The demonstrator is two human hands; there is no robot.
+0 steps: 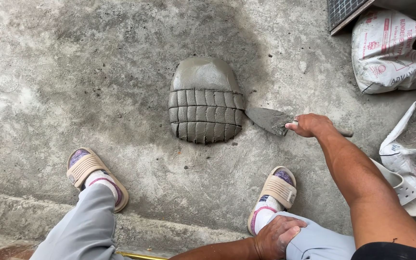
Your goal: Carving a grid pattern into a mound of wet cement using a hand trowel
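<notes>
So the trowel is down low over the concrete floor, its pointed grey blade smeared with wet mix and the tip touching the right edge of the mortar mound. The right hand is wrapped shut around the trowel's handle, index finger stretched forward along the top toward the blade, arm reaching out from the lower right.

The mound itself is a rounded, flattened lump of grey cement sitting on the floor. Top part is smoothed over, the lower part is scored into a grid of little blocks, three rows or so, with cut lines running across and down. The floor right around it looks darker and damp.

The left hand isn't holding any tool, it's just resting with fingers curled over the person's right knee at the bottom of the frame, grey trousers underneath.

Both feet are in tan slide sandals with socks, planted on the floor either side below the mound. A white printed sack sits at the upper right, another crumpled white bag along the right edge, with a white clog-type shoe just beside it.
</notes>
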